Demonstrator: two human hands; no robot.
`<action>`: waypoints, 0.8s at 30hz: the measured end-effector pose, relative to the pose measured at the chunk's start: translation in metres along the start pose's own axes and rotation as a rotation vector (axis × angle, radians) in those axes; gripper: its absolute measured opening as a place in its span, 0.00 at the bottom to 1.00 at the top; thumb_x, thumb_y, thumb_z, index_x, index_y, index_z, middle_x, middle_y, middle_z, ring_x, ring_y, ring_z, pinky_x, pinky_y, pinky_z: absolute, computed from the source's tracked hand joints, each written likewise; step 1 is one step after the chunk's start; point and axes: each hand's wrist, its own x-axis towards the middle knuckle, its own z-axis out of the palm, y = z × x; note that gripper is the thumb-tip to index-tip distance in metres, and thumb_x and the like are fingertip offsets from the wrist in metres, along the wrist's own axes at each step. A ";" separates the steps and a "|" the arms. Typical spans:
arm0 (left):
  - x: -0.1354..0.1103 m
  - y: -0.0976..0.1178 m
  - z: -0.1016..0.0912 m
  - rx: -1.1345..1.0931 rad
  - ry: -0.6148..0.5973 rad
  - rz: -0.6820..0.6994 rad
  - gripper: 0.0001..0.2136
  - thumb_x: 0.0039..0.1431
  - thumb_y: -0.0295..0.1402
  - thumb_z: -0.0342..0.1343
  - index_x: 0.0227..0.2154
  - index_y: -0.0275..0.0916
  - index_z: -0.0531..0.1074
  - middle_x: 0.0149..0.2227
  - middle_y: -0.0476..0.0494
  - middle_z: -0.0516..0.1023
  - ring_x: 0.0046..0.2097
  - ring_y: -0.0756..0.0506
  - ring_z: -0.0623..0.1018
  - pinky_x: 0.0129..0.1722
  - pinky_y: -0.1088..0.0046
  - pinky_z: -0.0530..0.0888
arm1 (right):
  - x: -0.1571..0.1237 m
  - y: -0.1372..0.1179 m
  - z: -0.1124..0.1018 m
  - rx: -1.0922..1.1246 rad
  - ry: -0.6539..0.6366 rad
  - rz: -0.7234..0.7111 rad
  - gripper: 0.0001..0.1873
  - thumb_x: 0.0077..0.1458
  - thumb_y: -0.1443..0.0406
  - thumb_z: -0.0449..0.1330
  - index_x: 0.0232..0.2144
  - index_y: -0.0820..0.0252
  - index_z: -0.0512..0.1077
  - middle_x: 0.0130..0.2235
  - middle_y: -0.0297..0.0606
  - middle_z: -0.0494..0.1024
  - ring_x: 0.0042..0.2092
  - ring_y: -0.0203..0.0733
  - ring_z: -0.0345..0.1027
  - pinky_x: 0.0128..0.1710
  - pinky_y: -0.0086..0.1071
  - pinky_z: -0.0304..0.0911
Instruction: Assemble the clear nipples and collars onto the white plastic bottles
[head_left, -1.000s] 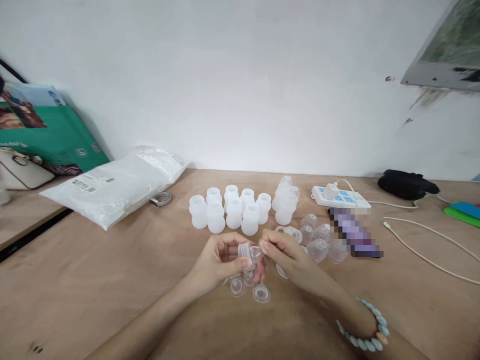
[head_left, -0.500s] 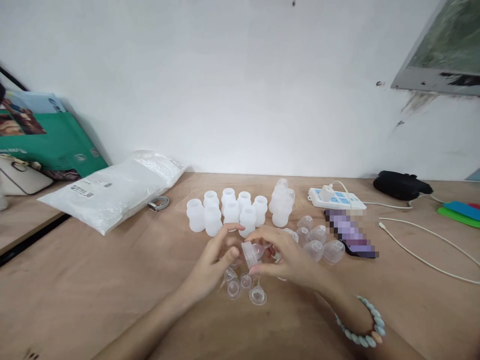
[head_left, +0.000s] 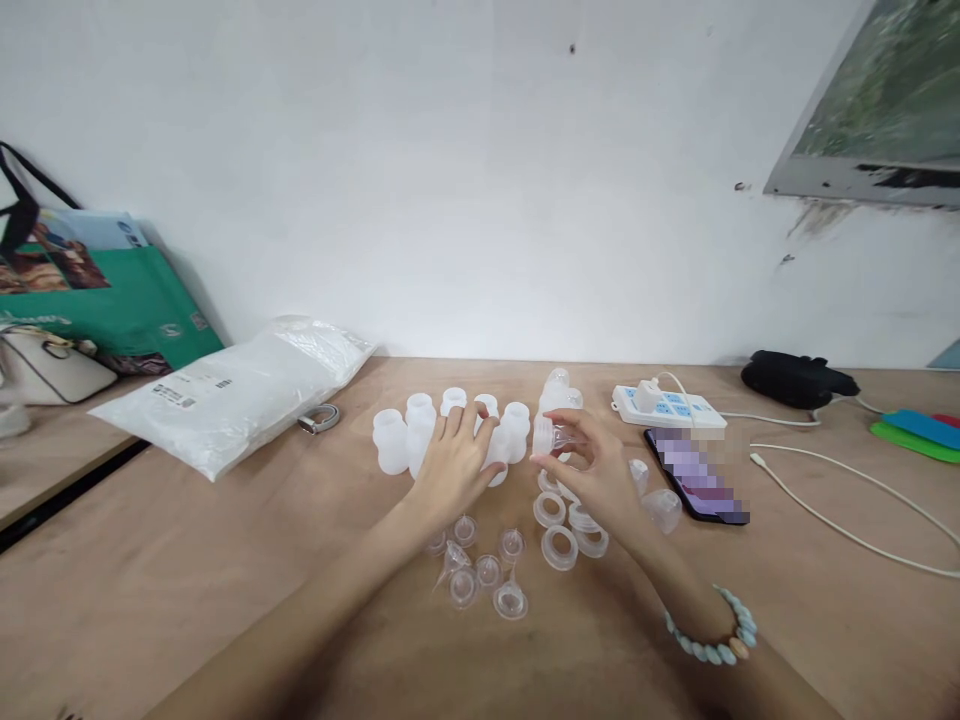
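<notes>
half a second ago both hands were joined close in over the small parts; now they have parted and moved out to the far rows. the left hand (head_left: 454,462) lies with fingers spread over the cluster of frosted white plastic bottles (head_left: 394,440), touching them but not visibly closed on any. the right hand (head_left: 592,475) pinches a small translucent ribbed plastic piece (head_left: 546,437) between thumb and fingertips, held above the tabletop (head_left: 225,560) just in front of the stacked clear-capped bottles (head_left: 556,390). the small clear silicone valves (head_left: 487,572) and translucent plastic rings (head_left: 559,548) now lie uncovered. the two-handed fitting of this piece looks finished.
</notes>
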 end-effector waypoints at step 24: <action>-0.041 -0.006 -0.026 -1.528 -0.276 -0.220 0.27 0.60 0.36 0.60 0.58 0.42 0.56 0.40 0.43 0.78 0.40 0.45 0.77 0.40 0.67 0.73 | -0.008 -0.017 0.001 -0.077 -0.475 -0.308 0.20 0.56 0.66 0.66 0.52 0.53 0.73 0.49 0.41 0.76 0.50 0.44 0.71 0.49 0.39 0.68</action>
